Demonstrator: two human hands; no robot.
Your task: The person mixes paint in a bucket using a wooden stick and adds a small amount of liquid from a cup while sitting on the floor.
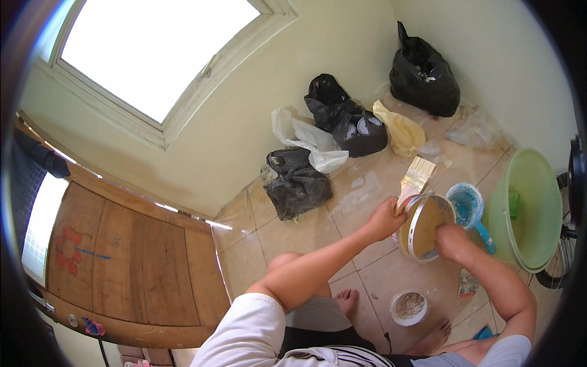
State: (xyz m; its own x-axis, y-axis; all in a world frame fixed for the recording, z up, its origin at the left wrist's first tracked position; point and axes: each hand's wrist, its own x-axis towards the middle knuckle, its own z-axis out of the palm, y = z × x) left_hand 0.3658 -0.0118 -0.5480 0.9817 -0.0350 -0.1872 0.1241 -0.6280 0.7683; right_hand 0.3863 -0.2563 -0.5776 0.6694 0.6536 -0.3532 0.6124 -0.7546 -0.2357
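Head view: we find the left hand [384, 219] closed around the handle of a wide brush [418, 174], beside the rim of a round bucket [411, 231]. The bristles point toward the far corner of the tiled floor [373, 269]. We note the right hand [451, 241] at the opposite side of the bucket; its fingers are partly hidden, so we cannot tell whether they grip. The bucket appears tilted, its inside tan; we cannot confirm that it rests on the floor.

We judge that steadying the bucket is the step in hand. We recommend a firm hold on both sides of the rim, a level bucket and bristles kept clear of the sleeves. The blue-stained tub [466, 205] stands just beside, toward the floor's right edge, and the white tub [409, 307] nearer the feet; we advise clearance from both.
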